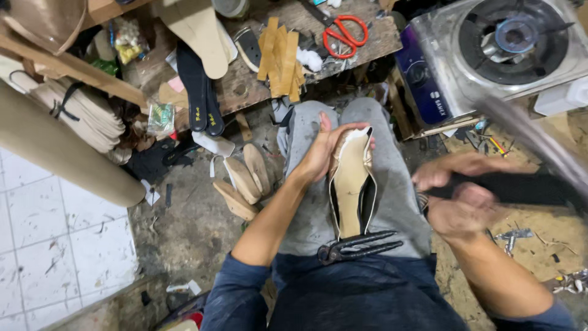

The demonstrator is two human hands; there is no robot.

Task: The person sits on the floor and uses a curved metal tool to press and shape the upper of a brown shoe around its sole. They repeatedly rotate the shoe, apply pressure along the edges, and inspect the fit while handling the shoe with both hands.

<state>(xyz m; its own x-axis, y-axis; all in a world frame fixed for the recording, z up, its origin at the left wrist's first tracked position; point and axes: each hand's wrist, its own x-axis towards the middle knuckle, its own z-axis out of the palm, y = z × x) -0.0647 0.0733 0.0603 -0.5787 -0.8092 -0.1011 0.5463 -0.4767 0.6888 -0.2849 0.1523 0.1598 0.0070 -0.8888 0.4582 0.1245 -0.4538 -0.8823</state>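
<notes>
Left hand clamps the shoe at frame centre, toe toward the body, long axis vertical. Right hand (blurred) grips a dark hammer handle, just right.

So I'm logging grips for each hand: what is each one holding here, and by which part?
The left hand grips the beige pointed shoe upper at its toe end, on the lap. The right hand is motion-blurred around a dark handle; the grip point cannot be told.
</notes>
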